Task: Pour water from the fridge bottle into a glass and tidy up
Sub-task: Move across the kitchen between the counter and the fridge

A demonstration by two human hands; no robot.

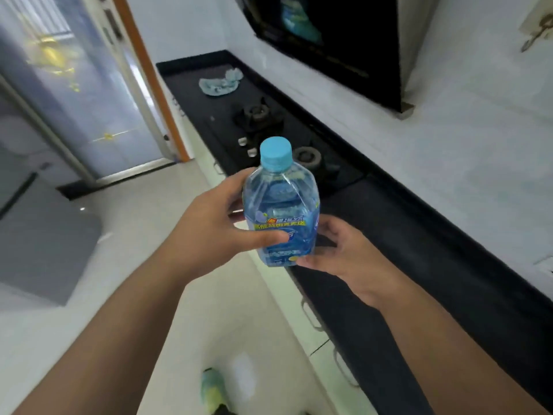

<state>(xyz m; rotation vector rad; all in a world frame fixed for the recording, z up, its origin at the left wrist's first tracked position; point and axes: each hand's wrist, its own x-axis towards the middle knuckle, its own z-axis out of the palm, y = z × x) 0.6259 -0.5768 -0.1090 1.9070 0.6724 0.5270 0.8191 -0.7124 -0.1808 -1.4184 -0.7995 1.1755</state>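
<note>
1. Nearest the camera, at the bottom edge, a green-and-yellow slipper (213, 390) shows on the pale floor (167, 223).
2. Two bare forearms reach forward from the lower corners and meet at the bottle (281, 205), which is held in the air above the front edge of the counter (419, 253).
3. The left hand (209, 226) grips the bottle from the left side: its thumb lies across the front of the label and its fingers curl round behind.
4. The right hand (344, 253) holds the bottle's lower part from the right, thumb against the base of the label, fingers curled round the far side.
5. The bottle is clear blue plastic with water inside, roughly upright, tilted slightly; its light blue cap (275, 153) is on.
6. Beyond the bottle, a black hob (269, 127) with two burners is set into the dark counter.
7. Farther along the counter lies a crumpled blue cloth (220, 83).
8. Above the hob hangs a black hood (344, 40) on the white wall.
9. To the far left stands a glass door (89, 94) with a wood-coloured frame.
</note>
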